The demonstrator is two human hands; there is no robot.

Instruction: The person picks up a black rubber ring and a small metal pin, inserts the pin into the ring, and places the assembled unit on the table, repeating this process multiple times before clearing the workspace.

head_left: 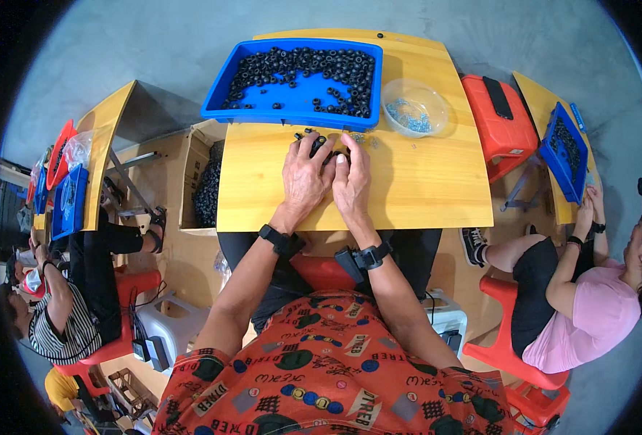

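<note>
Just in front of the blue tray (pixel 292 117), both my hands rest close together on the yellow wooden table. My left hand (pixel 305 177) curls its fingers over small black round parts (pixel 319 145), one showing a yellowish centre. Beside it, my right hand (pixel 351 181) has its thumb and fingers bent around a small black part that mostly hides under them. Many black, ring-like round parts (pixel 342 67) lie in the tray, heaped toward its back and right side. Small shiny metal bits lie on the wood near my right fingertips.
A clear round bowl (pixel 437 116) with small metallic pieces stands right of the tray. Left of the table, a cardboard box (pixel 192 177) holds more black parts. A red stool (pixel 489 138) is at the right. Co-workers sit at side tables with blue trays (pixel 567 156).
</note>
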